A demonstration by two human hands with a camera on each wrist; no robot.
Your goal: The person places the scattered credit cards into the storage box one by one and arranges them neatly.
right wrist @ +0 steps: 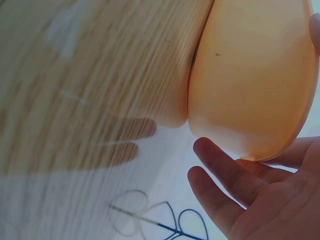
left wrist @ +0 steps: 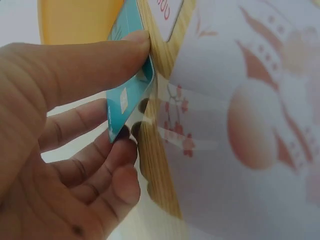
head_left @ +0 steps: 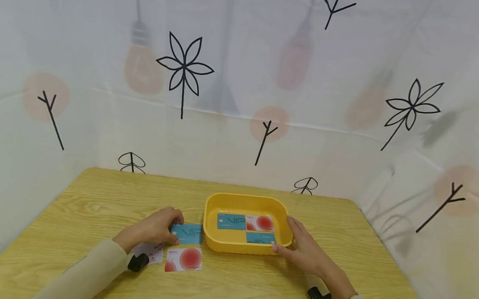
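Note:
My left hand (head_left: 155, 227) pinches the near-left end of a blue VIP card (head_left: 187, 234). In the left wrist view, the thumb lies on one face of that blue card (left wrist: 122, 100), fingers behind it, and the card stands tilted off the wooden table. At the yellow plastic tub (head_left: 245, 248), my right hand (head_left: 309, 254) grips the right end, thumb at the front rim and fingers along the side. Inside the tub lie a blue VIP card (head_left: 230, 221), a white card with red circles (head_left: 264, 223) and another blue card (head_left: 260, 238), partly hidden by the front wall.
On the table (head_left: 254, 289), a white card with red circles (head_left: 183, 259) lies in front of the pinched card. A pale printed card (head_left: 156, 252) is partly covered by the left wrist. Behind the table hangs a white patterned cloth (head_left: 223, 143).

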